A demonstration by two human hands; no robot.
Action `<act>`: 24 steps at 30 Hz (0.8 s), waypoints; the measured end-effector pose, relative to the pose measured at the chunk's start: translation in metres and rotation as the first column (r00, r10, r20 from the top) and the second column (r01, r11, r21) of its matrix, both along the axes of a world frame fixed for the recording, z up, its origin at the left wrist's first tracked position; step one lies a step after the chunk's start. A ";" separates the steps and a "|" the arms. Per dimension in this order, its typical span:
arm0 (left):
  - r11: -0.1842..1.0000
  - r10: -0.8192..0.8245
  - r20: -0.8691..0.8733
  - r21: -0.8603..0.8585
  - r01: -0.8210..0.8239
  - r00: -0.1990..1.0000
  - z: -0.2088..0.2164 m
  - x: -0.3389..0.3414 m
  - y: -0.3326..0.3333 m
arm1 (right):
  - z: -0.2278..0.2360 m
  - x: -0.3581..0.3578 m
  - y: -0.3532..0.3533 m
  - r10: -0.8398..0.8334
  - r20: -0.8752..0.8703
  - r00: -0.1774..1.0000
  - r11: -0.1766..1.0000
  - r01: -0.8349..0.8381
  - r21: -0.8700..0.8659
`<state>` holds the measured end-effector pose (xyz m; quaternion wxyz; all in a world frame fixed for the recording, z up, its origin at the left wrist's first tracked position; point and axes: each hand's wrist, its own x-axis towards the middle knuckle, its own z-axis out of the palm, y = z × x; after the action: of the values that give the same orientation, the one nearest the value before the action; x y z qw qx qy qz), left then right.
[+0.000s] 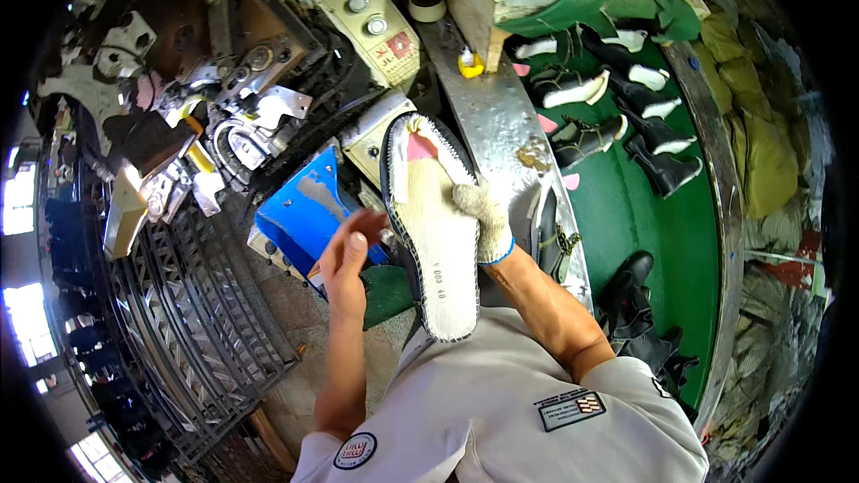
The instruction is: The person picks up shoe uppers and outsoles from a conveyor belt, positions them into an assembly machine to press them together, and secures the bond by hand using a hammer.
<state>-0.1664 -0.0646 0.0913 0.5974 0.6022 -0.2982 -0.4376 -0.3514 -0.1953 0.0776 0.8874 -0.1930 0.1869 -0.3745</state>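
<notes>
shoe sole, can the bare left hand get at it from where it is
Probably yes. The left hand hovers open just beside the upturned shoe sole, which the gloved right hand holds by its far edge; nothing lies between them.

bright even daylight, blown-out windows (20, 215) at the left rim, glare on the steel rail (501, 125), soft shadows under the machine, strong fisheye bending and black vignette at edges, slight blur
</notes>
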 end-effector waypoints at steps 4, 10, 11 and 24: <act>0.975 -0.188 -0.179 -0.152 0.162 0.966 0.010 -0.038 -0.053 | 0.012 -0.029 0.008 -0.066 -0.140 0.988 0.990 0.047 -0.132; 0.874 -0.455 -0.367 -0.010 0.485 0.811 0.016 -0.063 -0.085 | 0.015 -0.088 0.009 -0.124 -0.224 0.967 0.931 0.035 -0.364; 0.853 -0.503 -0.579 -0.212 0.477 0.642 0.015 -0.070 -0.097 | 0.013 -0.096 0.010 -0.146 -0.249 0.957 0.913 0.033 -0.406; 0.511 -0.789 -0.303 0.157 0.845 0.534 0.030 -0.131 -0.145 | -0.023 -0.168 0.034 -0.172 -0.394 0.903 0.869 -0.050 -0.493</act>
<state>-0.2972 -0.2100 0.1211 0.2513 0.4231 -0.4216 -0.7617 -0.5190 -0.1614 0.0542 0.7337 -0.4828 0.2807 -0.3870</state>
